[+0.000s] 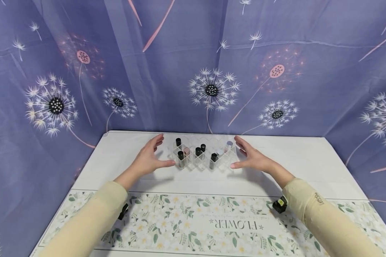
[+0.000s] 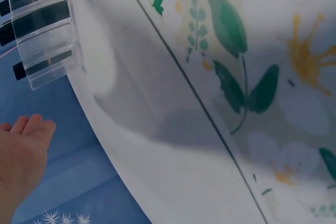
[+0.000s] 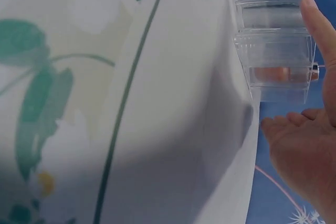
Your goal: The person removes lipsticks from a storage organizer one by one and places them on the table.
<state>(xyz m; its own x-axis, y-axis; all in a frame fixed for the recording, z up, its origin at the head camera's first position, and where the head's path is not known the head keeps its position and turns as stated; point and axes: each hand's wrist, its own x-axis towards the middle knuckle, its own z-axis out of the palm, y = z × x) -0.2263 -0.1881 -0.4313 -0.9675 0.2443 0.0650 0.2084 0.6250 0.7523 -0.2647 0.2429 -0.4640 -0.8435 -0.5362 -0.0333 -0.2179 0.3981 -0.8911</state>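
Observation:
A clear plastic organizer with diamond-shaped compartments stands on the white table near its back edge. Several small cosmetic tubes stand upright in it, among them a black-capped tube, a pink-capped tube and a pale lilac-capped tube. At its left end is my left hand, thumb spread from the fingers and thumb tip close to the front corner. My right hand mirrors it at the right end, thumb tip right at the near corner. In the left wrist view, the left fingers appear apart from the organizer.
A flower-printed mat with lettering lies across the near part of the white table. Behind and at both sides hangs a purple-blue curtain with dandelion prints. Small black devices, one of them a wrist device, show beneath the sleeves.

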